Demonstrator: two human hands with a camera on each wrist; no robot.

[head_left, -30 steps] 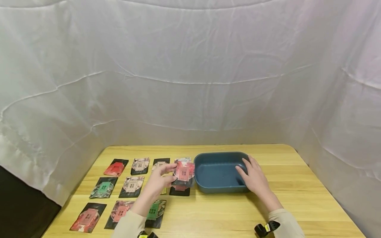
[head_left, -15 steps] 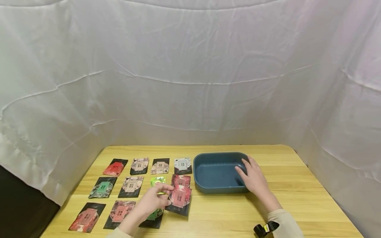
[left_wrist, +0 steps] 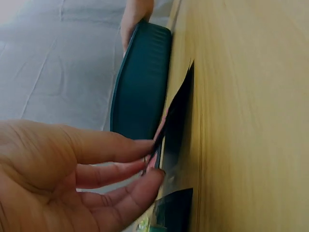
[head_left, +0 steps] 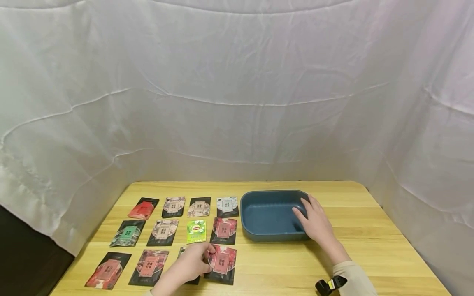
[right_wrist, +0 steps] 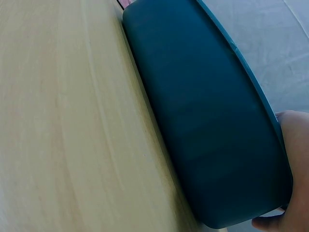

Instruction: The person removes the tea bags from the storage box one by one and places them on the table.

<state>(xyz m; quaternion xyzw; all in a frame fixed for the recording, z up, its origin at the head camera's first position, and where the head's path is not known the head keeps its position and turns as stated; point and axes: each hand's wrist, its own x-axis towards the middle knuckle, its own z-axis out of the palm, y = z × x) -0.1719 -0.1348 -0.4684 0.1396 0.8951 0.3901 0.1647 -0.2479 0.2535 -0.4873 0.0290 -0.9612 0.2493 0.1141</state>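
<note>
My left hand [head_left: 191,261] pinches the left edge of a red-and-black tea sachet [head_left: 223,266] at the near right corner of a grid of sachets. In the left wrist view, that sachet [left_wrist: 175,108] is tilted, seen edge-on between thumb and fingers, close to the tabletop. A dark blue plastic basin [head_left: 274,237] stands to the right of the grid. My right hand [head_left: 317,222] holds its right end, with thumb and fingers over the rim. The right wrist view shows the basin's long outer wall [right_wrist: 203,111] and part of the hand [right_wrist: 295,164].
Several flat sachets lie in rows on the wooden table [head_left: 281,267], among them a yellow-green Lipton one [head_left: 196,231] and a green-labelled one [head_left: 128,233]. A green-labelled sachet is partly under my left hand. Pale grey curtains [head_left: 237,135] surround the table.
My left hand has carried the red-and-black sachet from beside the basin down toward me, to the near row. The right hand and the basin have stayed put.
</note>
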